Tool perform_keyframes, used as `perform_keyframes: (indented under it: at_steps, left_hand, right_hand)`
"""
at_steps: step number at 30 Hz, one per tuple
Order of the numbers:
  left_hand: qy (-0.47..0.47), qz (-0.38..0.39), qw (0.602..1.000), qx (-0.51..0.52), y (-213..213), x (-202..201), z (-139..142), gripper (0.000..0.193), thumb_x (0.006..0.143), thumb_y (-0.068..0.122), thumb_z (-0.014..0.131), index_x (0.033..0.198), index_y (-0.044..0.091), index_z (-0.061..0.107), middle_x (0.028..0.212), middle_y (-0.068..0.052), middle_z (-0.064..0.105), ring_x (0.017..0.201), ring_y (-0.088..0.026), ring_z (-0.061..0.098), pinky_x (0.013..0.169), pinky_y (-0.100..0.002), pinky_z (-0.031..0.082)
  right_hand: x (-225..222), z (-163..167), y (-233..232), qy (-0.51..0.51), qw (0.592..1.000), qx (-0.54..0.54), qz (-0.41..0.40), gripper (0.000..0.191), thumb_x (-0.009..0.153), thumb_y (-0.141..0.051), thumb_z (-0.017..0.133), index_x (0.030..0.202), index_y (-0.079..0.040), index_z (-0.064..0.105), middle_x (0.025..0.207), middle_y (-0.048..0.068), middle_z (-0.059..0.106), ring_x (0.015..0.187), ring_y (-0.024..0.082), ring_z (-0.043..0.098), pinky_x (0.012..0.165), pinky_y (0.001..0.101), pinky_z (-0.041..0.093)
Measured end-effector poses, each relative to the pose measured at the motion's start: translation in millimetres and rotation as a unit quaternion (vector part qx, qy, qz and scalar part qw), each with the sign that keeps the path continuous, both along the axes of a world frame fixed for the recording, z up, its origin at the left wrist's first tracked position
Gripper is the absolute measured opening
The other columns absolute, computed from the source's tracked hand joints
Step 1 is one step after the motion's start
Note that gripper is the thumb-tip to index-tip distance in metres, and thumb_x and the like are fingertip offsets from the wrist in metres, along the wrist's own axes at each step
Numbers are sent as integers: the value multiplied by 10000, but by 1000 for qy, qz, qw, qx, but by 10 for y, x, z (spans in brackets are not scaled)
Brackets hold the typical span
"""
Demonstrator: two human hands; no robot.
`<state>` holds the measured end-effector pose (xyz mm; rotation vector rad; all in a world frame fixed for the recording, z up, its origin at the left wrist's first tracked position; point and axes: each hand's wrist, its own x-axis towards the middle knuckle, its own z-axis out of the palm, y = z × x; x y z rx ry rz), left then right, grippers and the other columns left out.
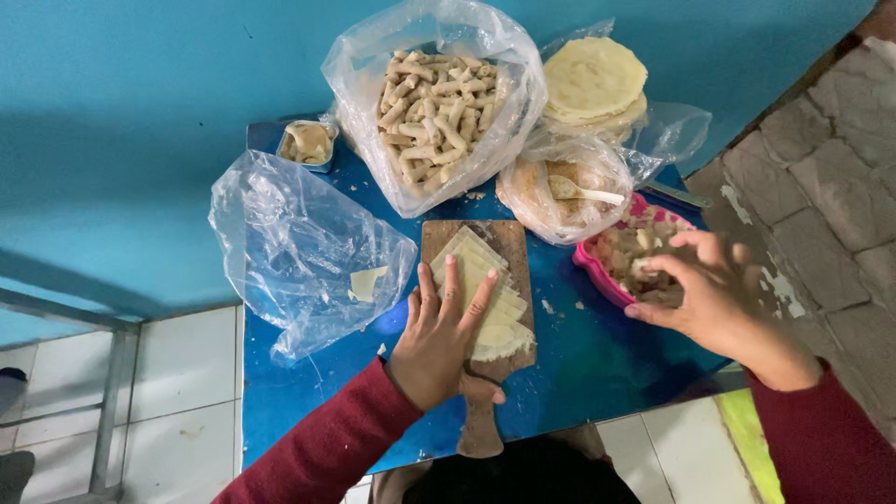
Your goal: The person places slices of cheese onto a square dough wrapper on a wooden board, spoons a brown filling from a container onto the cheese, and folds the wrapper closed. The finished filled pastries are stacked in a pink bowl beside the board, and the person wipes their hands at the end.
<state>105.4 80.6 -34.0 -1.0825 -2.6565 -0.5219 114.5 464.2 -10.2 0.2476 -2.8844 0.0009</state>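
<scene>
My left hand (439, 338) lies flat with spread fingers on a stack of pale thin wrappers (485, 280), which rests on a wooden board (514, 241) with a handle toward me. My right hand (714, 287) reaches into a pink bowl (594, 269) of chopped filling (633, 245), its fingers curled over the filling; whether it holds any is hidden. Both sleeves are dark red.
A clear bag of several rolled pieces (434, 103) stands behind the board on a small blue table (588, 359). Round flat wrappers (594, 79) lie at the back right, above a bag with a white spoon (583, 192). A small tray (307, 143) and an almost empty clear bag (294, 252) are on the left.
</scene>
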Motion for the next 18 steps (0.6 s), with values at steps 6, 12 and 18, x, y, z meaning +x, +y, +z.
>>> perform_keyframes:
  at_steps: [6,12,18]
  left_hand:
    - [-39,31,999,1,-18,10,-56,1363,537,759,767,1583,93,202,1555,-375,241,1380,-652,265,1056,-658,364]
    - [-25,128,991,28,-14,65,-138,685,948,262,564,1524,-59,376,1611,-332,313,1526,-464,282,1154,-611,336]
    - [4,152,988,27,25,63,-135,632,944,280,507,1459,-82,450,1596,-321,325,1524,-456,264,1163,-651,265]
  right_hand:
    - [75,295,-439,-26,970,-207,124,442,750,-311,806,1133,-122,692,1344,78,500,1267,302,457,1046,408,373]
    - [102,187,-1220,-94,933,-256,236,362,808,-103,719,1155,-16,663,1404,124,522,1315,329,463,1087,423,360]
    - [-64,37,-1580,-69,941,-214,253,399,754,26,628,1136,-54,711,1488,162,467,1317,399,418,1091,483,298]
